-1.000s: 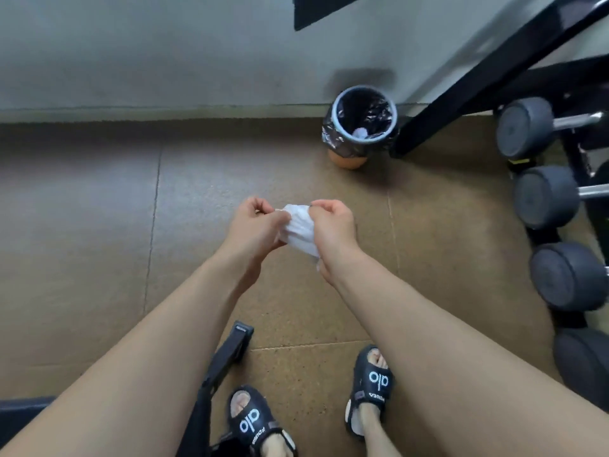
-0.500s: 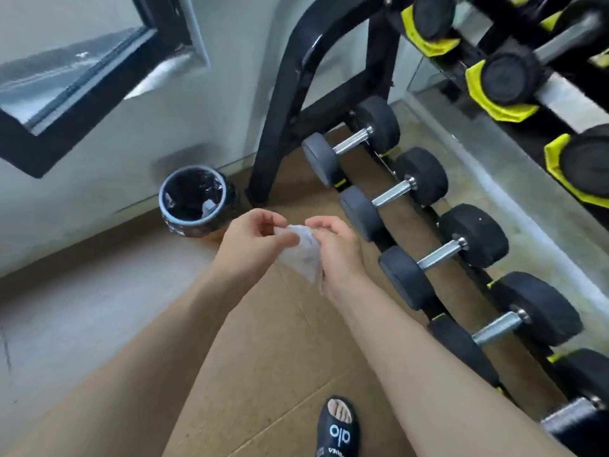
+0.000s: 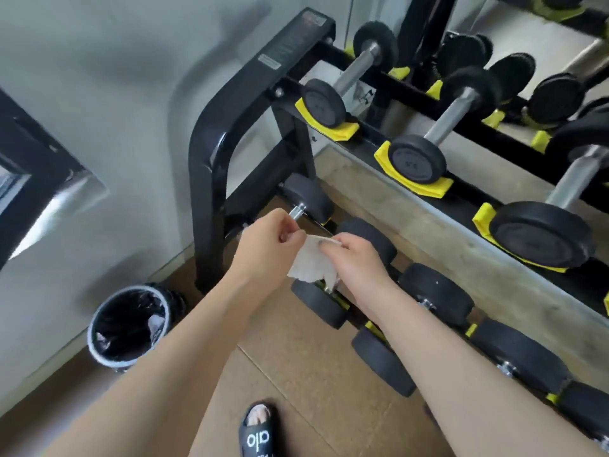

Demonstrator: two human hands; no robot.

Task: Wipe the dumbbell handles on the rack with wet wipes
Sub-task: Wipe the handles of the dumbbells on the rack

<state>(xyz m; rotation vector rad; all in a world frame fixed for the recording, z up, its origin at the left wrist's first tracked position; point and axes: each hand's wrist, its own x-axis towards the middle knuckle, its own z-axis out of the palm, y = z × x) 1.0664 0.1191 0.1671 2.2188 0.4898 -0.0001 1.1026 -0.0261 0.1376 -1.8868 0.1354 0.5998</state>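
Dumbbell handles on the rack (image 3: 211, 150) look untouched by the wet wipe (image 3: 311, 258) at this moment: the wipe hangs in the air between both hands, above the lower row, touching no steel that I can see. The left hand (image 3: 270, 240) pinches its upper left corner and the right hand (image 3: 354, 258) pinches the top edge just beside it, fingers curled on the cloth (it looks as though it is being spread or refolded). So I judge the wiping proper is all left to do, on the floor-level row and on the upper tier in its yellow cradles (image 3: 415, 183).

The nearest handle (image 3: 296, 213) peeks out just beyond the left knuckles, close to the rack's black upright. The heads on the lower row sit near one another, so each handle leaves only a narrow gap to work in. A lined bin (image 3: 130, 328) stands to the left by the wall, well apart.
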